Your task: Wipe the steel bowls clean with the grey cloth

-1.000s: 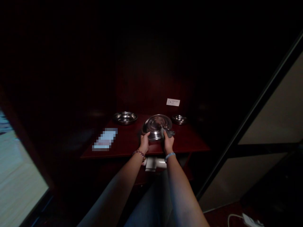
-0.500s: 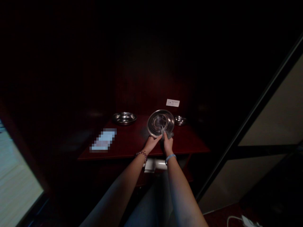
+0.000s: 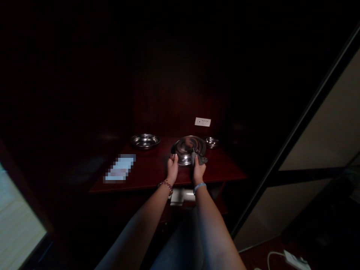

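Note:
A shiny metal bowl (image 3: 184,148) is held over the dark red shelf, its rounded outer side seemingly facing up. My left hand (image 3: 172,168) is closed on its near left edge, thumb on top. My right hand (image 3: 199,170) grips a grey cloth (image 3: 201,159) and presses it against the bowl's near right side. The fingers beneath the bowl are hidden. To the left a second metal bowl (image 3: 145,141) rests on the shelf (image 3: 152,170), open side up. Smaller metal bowls (image 3: 212,142), seemingly stacked, sit just right of the held one.
A blurred-out bright rectangle (image 3: 120,168) lies at the shelf's left. On the back wall is a white socket panel (image 3: 203,122). Below the shelf are a white box-like object (image 3: 177,197) and a white cylinder. A power strip with a cable (image 3: 296,260) lies on the floor at lower right.
The bowl has tipped from facing me to lying flatter, with its outer side seemingly up. My left hand has shifted left along its edge, away from my right hand.

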Action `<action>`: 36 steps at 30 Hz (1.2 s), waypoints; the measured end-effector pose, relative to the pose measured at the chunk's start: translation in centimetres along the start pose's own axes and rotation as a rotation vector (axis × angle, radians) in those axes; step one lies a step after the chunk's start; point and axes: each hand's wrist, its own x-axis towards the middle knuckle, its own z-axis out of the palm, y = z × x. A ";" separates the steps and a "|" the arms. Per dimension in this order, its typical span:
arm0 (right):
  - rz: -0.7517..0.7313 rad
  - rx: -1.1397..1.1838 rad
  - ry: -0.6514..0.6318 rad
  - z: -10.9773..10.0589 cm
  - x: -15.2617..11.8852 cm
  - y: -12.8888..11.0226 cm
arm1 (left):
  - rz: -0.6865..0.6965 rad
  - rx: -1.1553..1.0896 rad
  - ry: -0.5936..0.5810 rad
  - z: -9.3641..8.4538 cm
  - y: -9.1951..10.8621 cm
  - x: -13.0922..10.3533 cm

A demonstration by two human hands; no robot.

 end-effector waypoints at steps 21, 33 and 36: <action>-0.010 -0.210 -0.143 -0.3 -0.1 0.5 | 0.025 0.021 -0.116 -0.1 -2.4 1.1; 0.001 -0.283 -0.179 -0.2 -0.3 0.2 | 0.038 0.074 -0.080 0.0 -1.8 0.8; -0.033 -0.424 -0.140 0.1 -0.9 -0.2 | 0.076 0.145 -0.046 -0.1 -1.7 0.8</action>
